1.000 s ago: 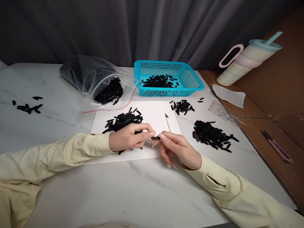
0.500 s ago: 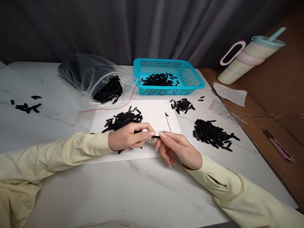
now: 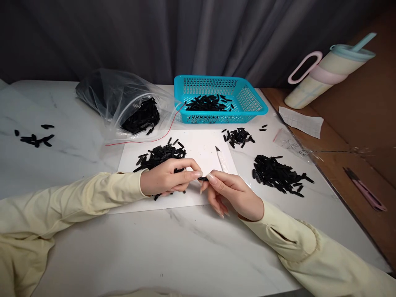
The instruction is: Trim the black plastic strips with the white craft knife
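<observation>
Marble table (image 3: pixel 192 247), glossy; white sheet (image 3: pixel 198 145), matte; blue basket (image 3: pixel 251 108), perforated; pile (image 3: pixel 161 156) of slim black pieces. Left hand (image 3: pixel 163 179) and right hand (image 3: pixel 230 192) pinch one piece (image 3: pixel 203 178) between fingertips above sheet; knife (image 3: pixel 222 160) alongside. Step judged: inspecting piece; next calls for steady grip.

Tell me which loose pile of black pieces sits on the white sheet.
The pile by the left hand: black pieces lie on the white sheet. The other loose piles rest on bare marble.
</observation>
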`<state>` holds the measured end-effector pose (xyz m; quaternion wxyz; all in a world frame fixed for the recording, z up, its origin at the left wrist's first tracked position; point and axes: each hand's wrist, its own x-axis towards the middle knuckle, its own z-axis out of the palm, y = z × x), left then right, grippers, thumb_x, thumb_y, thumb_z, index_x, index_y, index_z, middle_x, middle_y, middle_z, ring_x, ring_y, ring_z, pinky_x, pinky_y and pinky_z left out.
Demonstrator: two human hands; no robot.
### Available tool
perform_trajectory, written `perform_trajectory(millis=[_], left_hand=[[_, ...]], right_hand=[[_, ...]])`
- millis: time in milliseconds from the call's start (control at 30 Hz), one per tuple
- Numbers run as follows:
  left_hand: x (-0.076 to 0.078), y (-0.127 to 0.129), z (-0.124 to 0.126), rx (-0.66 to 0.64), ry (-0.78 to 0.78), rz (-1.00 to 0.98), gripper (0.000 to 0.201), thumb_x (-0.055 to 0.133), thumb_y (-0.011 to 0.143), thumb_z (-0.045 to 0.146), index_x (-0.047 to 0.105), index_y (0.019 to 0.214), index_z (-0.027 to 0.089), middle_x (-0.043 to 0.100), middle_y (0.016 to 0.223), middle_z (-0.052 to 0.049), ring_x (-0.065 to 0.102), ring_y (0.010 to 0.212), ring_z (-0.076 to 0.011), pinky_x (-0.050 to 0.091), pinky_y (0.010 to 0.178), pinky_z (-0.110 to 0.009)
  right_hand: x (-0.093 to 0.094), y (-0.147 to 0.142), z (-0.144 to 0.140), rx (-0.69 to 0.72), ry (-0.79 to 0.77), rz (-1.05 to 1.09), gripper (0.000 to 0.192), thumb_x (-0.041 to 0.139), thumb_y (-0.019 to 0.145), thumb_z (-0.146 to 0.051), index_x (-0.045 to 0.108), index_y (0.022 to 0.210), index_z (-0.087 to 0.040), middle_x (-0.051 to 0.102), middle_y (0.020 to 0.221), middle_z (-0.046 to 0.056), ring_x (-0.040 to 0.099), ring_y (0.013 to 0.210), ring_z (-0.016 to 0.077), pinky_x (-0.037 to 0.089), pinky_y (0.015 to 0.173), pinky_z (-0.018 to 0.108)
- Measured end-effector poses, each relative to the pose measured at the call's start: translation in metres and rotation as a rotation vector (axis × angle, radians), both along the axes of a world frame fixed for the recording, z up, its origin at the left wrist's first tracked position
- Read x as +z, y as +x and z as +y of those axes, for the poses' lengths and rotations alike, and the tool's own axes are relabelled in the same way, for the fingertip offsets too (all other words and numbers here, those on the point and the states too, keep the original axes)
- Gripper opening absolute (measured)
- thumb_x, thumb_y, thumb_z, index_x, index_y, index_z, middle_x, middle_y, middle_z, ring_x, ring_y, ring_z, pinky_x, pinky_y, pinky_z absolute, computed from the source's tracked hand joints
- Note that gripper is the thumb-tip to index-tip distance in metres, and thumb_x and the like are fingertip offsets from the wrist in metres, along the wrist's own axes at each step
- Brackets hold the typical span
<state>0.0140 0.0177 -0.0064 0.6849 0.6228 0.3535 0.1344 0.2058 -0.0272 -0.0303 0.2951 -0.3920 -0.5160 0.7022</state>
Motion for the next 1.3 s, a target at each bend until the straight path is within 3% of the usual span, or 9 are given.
perform_trajectory(millis=[1300], left_hand=[[-0.004, 0.0008, -0.0007, 0.063, 0.018, -0.038, 0.016, 0.044, 0.087, 0.028, 0.054, 0.081, 0.016, 0.029, 0.039, 0.011, 0.018, 0.031, -0.0028, 0.021, 0.026, -0.01]], right_hand=[[0.0034, 0.0018, -0.0001, 0.002, -0.002, 0.083, 0.027, 0.041, 0.091, -0.038, 0.052, 0.086, -0.015, 0.049, 0.047, -0.005, 0.04, 0.035, 0.0072, 0.031, 0.036, 0.019]])
